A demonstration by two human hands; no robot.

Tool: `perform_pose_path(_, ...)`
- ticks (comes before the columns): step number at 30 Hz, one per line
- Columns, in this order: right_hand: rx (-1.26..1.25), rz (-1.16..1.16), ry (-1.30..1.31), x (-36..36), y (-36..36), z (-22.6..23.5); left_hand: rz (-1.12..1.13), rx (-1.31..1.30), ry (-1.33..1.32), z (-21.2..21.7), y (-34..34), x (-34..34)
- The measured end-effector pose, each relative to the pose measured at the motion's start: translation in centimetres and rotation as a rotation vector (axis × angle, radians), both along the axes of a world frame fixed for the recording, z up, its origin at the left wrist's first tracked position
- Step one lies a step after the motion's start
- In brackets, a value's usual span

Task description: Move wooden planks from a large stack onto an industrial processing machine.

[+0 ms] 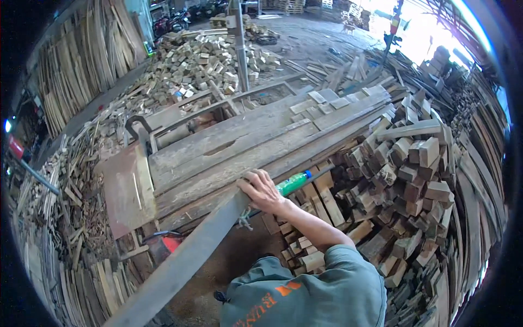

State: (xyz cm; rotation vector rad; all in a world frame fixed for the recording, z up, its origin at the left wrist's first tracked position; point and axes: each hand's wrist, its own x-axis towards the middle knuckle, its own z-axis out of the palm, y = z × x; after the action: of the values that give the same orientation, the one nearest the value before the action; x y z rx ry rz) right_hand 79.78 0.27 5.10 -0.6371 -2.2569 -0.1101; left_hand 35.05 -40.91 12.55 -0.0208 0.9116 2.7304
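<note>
My right hand (263,191) is closed over the far end of a long grey wooden plank (185,261). From there the plank slopes down to the lower left and runs out of the picture. Its gripped end is at the near edge of a worn wooden workbench (229,147); whether it rests on the bench I cannot tell. Just right of my wrist lies a green bottle (291,184) with a blue cap. A knotted bit of cord or cloth (244,219) hangs below my hand. My left hand is out of view.
Small cut blocks (327,106) sit on the bench's far right end. Stacked wood offcuts (411,163) rise at the right, and a block heap (201,60) lies beyond a metal post (238,49). A reddish board (128,188) covers the bench's left end. Scrap strips (81,201) lie left.
</note>
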Motion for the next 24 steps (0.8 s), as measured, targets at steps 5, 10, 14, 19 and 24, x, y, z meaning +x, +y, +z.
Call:
perform_pose_path(5,-0.126,-0.161,-0.057,6.0,1.7,0.1,0.16,0.007,-0.033,2.9,0.3,1.7)
perform_pose_path(10,-0.093,-0.319,-0.123,9.9,3.5,-0.4,-0.543,-0.192,0.521,0.3,4.7,-0.9)
perform_pose_path(14,-0.135,-0.664,-0.486,9.2,3.7,3.1,-0.504,-0.338,0.615,1.1,9.6,0.1)
perform_pose_path(19,-0.242,-0.296,-0.089,-1.6,-3.3,10.2,-0.676,-0.27,0.424,0.6,19.6,1.0)
perform_pose_path(24,-0.164,0.093,0.115,-17.4,-8.6,6.7,-0.733,-0.28,0.116,-1.6,27.0,2.6)
